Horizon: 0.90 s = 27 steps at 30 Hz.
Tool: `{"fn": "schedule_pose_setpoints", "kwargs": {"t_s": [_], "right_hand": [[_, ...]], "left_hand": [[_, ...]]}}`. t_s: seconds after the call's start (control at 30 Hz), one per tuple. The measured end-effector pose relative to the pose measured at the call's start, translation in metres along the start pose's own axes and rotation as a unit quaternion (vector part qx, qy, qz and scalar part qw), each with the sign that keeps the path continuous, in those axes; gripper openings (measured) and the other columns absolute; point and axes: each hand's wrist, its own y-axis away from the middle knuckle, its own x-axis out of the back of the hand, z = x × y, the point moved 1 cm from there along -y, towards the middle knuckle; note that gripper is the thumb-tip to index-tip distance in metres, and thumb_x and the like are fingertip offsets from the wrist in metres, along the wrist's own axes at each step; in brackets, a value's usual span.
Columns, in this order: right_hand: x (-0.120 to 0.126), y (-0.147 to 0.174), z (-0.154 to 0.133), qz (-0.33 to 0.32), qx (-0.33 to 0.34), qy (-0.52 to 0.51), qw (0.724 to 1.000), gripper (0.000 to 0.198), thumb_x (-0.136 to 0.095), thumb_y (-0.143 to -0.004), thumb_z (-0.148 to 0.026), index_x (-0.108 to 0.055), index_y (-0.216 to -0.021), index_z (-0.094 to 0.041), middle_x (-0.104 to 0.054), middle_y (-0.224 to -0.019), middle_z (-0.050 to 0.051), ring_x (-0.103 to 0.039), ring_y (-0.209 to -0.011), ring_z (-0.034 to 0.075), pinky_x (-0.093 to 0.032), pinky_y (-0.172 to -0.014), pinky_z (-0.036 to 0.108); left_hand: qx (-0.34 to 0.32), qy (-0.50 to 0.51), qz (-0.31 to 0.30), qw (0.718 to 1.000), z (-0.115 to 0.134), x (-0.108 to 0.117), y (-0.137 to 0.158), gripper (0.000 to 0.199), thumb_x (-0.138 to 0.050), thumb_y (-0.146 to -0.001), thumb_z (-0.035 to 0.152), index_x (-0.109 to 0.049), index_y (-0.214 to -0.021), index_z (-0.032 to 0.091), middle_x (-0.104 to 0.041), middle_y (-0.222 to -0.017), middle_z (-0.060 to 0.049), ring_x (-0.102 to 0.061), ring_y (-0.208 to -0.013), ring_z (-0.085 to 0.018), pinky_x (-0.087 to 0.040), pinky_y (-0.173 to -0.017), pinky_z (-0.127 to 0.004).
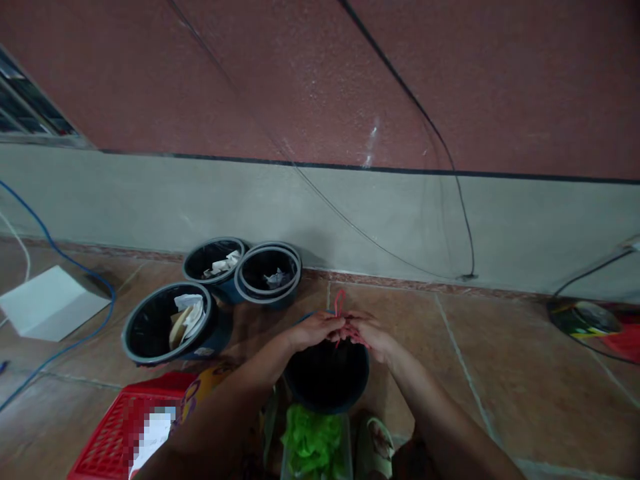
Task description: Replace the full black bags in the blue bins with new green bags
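My left hand [320, 330] and my right hand [365, 330] meet above the far rim of a dark bucket [327, 383]. Both are closed on a thin red string [339, 303], which loops up between them and bunches under the right fingers. The bucket's inside is too dark to make out. Right in front of me, touching or close to the bucket, a clear container [349, 450] holds bright green crumpled plastic [313, 440].
Left stand several dark bins with paper scraps: a near bin [131, 337], a back bin [189, 267] and a stacked pair [295, 283]. A red crate [103, 427] lies lower left. Further left are a blue cable [65, 255] and a white folded board [53, 303].
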Motion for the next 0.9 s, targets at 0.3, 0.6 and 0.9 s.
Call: {"fn": "schedule_pose_setpoints", "kwargs": {"t_s": [0.3,0.6,0.9], "right_hand": [[-0.005,0.009,0.003,-0.091,-0.086,0.008,0.992,0.030,-0.057,-0.077,-0.043,-0.065,-0.073,-0.015,-0.063,-0.062,0.000,-0.043,-0.044,0.005,-0.027,-0.041,0.018],[-0.003,0.011,-0.002,-0.079,-0.057,0.048,0.994,0.015,-0.067,-0.067,-0.029,-0.061,-0.066,-0.016,-0.056,-0.051,-0.004,-0.043,-0.040,0.004,-0.026,-0.038,0.016],[0.006,0.009,0.002,-0.174,-0.123,-0.006,0.977,0.018,-0.060,-0.076,-0.029,-0.067,-0.083,-0.014,-0.074,-0.082,0.011,-0.055,-0.044,0.008,-0.033,-0.035,0.017]], "left_hand": [[0.006,-0.031,-0.069,0.997,0.009,0.013,0.007,0.051,-0.056,-0.080,0.064,-0.062,-0.069,0.014,-0.060,-0.066,-0.001,-0.048,-0.063,-0.010,-0.037,-0.063,-0.023],[-0.118,-0.359,-0.074,0.923,0.016,0.012,0.018,0.045,-0.033,-0.098,0.043,-0.068,-0.084,0.018,-0.068,-0.082,-0.002,-0.059,-0.079,-0.014,-0.037,-0.084,-0.029],[-0.198,-0.616,0.040,0.761,0.013,0.008,0.018,0.024,-0.044,-0.096,0.028,-0.065,-0.092,0.019,-0.067,-0.091,-0.005,-0.059,-0.088,-0.017,-0.030,-0.094,-0.035]]}}
